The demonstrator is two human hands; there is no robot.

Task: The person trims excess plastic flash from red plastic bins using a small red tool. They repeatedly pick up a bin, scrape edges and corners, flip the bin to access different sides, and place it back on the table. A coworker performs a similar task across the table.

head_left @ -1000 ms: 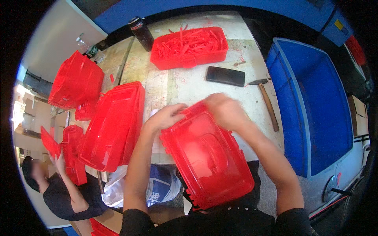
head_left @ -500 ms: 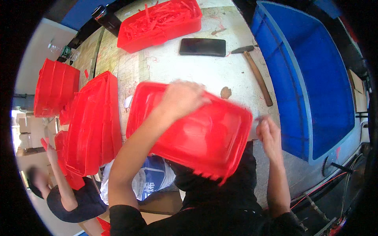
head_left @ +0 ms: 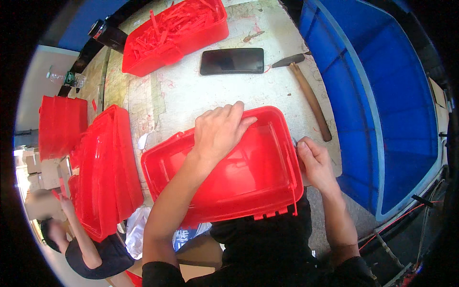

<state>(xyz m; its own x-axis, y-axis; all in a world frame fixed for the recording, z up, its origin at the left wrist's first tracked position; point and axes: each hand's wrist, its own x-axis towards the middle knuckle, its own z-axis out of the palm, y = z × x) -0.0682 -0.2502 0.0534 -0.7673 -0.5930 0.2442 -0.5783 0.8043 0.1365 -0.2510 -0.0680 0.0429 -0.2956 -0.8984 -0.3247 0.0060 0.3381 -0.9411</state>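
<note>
A red plastic tub [head_left: 248,177] lies open side up at the near edge of the worn white table [head_left: 191,91]. My left hand [head_left: 221,130] reaches across it, fingers laid over its far rim and gripping it. Against the tub's right rim, my right hand [head_left: 313,161] is closed in a fist. A small grey tip [head_left: 294,142] sticks out of that fist at the rim; I cannot tell what kind of tool it is.
A red tray of red plastic scraps [head_left: 177,28] stands at the back, with a black phone [head_left: 232,60] and a hammer [head_left: 308,93] beside it. A big blue bin [head_left: 382,95] fills the right. Stacked red tubs [head_left: 107,167] stand left, where another person [head_left: 81,244] works.
The tub was tilted up with its underside toward me; now it lies flat, open side up. My left hand has shifted to its far rim, and my right hand to its right rim.
</note>
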